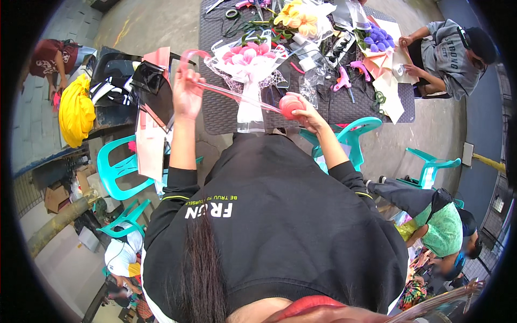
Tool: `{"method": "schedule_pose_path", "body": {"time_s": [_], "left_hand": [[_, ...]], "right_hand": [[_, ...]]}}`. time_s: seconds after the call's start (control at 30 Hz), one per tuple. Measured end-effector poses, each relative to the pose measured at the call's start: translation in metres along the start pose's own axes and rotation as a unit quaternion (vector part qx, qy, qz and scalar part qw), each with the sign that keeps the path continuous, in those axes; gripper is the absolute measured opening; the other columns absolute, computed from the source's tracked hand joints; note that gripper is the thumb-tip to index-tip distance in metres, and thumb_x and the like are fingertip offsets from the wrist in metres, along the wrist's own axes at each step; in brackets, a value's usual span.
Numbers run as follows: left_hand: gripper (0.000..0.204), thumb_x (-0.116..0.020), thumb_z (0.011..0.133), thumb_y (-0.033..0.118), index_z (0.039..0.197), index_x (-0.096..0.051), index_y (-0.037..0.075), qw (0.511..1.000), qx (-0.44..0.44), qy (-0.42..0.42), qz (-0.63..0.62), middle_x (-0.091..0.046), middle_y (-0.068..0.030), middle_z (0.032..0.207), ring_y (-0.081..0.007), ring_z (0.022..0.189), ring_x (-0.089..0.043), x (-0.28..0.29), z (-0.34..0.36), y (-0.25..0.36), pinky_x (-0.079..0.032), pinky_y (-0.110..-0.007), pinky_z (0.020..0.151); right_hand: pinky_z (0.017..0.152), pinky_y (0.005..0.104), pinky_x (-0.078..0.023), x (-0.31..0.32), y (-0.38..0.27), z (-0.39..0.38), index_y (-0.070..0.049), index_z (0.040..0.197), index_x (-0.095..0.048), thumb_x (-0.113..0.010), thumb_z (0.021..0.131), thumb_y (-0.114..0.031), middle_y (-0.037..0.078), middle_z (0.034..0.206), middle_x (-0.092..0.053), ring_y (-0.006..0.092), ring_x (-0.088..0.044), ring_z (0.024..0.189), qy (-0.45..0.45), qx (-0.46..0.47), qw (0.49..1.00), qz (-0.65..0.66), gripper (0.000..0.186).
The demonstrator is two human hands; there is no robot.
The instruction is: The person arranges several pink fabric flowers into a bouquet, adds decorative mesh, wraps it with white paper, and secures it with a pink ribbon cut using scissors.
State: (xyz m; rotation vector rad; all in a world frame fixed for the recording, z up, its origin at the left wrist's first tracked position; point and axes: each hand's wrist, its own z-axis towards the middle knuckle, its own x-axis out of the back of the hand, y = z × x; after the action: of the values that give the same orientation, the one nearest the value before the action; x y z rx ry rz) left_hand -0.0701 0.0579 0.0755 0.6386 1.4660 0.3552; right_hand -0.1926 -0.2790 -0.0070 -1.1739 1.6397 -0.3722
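Observation:
My left hand [188, 92] is raised over the table's near left part, its fingers closed on a sheer pink ribbon [237, 96]. The ribbon loops above that hand and runs across to a pink ribbon roll [291, 106], which my right hand [306, 116] grips. Just beyond the stretched ribbon lies a bouquet of pink flowers [249, 54] in white netting and clear wrap. Its white wrapped stem end [251, 116] points toward me, and the ribbon passes over it. I cannot tell whether the ribbon touches the wrap.
The dark woven table [226, 116] carries yellow flowers [297, 17], purple flowers [378, 39], glue guns [341, 79] and a tape roll [231, 13]. A co-worker [455, 59] sits at right. Teal chairs [116, 167] and wrapping sheets [151, 140] stand left; another chair [360, 129] is near my right arm.

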Motion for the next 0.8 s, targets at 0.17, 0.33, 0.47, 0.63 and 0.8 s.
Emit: {"method": "schedule_pose_path", "body": {"time_s": [0.17,0.33,0.47,0.63,0.8], "left_hand": [[0.021,-0.05,0.091,0.012,0.111,-0.051,0.009,0.998,-0.05,-0.004,-0.035,-0.047,0.0,0.082,-0.0098,0.07,-0.042,0.029,0.012,0.047,-0.039,-0.021,0.06],[0.034,-0.048,0.09,0.008,0.123,-0.044,0.013,0.994,-0.102,0.024,-0.005,-0.055,-0.0058,0.099,-0.0086,0.06,-0.04,0.067,0.016,0.079,-0.035,-0.019,0.05],[0.029,-0.047,0.089,0.006,0.118,-0.05,0.012,0.993,-0.116,0.015,0.018,-0.053,-0.0056,0.097,-0.0109,0.068,-0.043,0.118,0.01,0.097,-0.038,-0.021,0.055],[0.028,-0.048,0.085,0.0,0.111,-0.052,0.011,0.987,-0.121,0.096,0.044,-0.054,-0.0045,0.099,-0.0126,0.075,-0.048,0.154,0.005,0.108,-0.041,-0.021,0.058],[0.029,-0.04,0.084,-0.002,0.108,-0.053,0.009,0.973,-0.162,0.164,0.019,-0.061,-0.0057,0.103,-0.0135,0.073,-0.048,0.214,-0.013,0.137,-0.04,-0.021,0.055]], "right_hand": [[0.087,0.0342,-0.048,0.013,-0.004,-0.013,-0.012,0.127,-0.041,-0.07,0.066,-0.003,0.006,0.115,-0.049,0.0201,-0.051,0.107,0.027,-0.01,0.998,0.054,0.068],[0.085,0.0339,-0.049,0.039,0.003,-0.017,-0.014,0.127,-0.042,-0.069,0.066,-0.003,0.007,0.117,-0.049,0.0206,-0.053,0.104,0.073,0.011,0.997,0.022,0.068],[0.088,0.0331,-0.047,0.054,-0.002,-0.017,-0.013,0.126,-0.043,-0.068,0.064,-0.003,0.006,0.114,-0.052,0.0187,-0.054,0.102,0.079,0.004,0.996,-0.032,0.068],[0.09,0.033,-0.045,0.087,-0.004,-0.018,-0.012,0.123,-0.043,-0.066,0.064,-0.003,0.006,0.112,-0.053,0.0166,-0.054,0.102,0.107,0.017,0.983,-0.147,0.064],[0.088,0.0313,-0.048,0.085,-0.019,-0.025,-0.013,0.129,-0.038,-0.067,0.064,-0.003,0.006,0.118,-0.05,0.0186,-0.053,0.105,0.146,0.006,0.982,-0.118,0.072]]}}
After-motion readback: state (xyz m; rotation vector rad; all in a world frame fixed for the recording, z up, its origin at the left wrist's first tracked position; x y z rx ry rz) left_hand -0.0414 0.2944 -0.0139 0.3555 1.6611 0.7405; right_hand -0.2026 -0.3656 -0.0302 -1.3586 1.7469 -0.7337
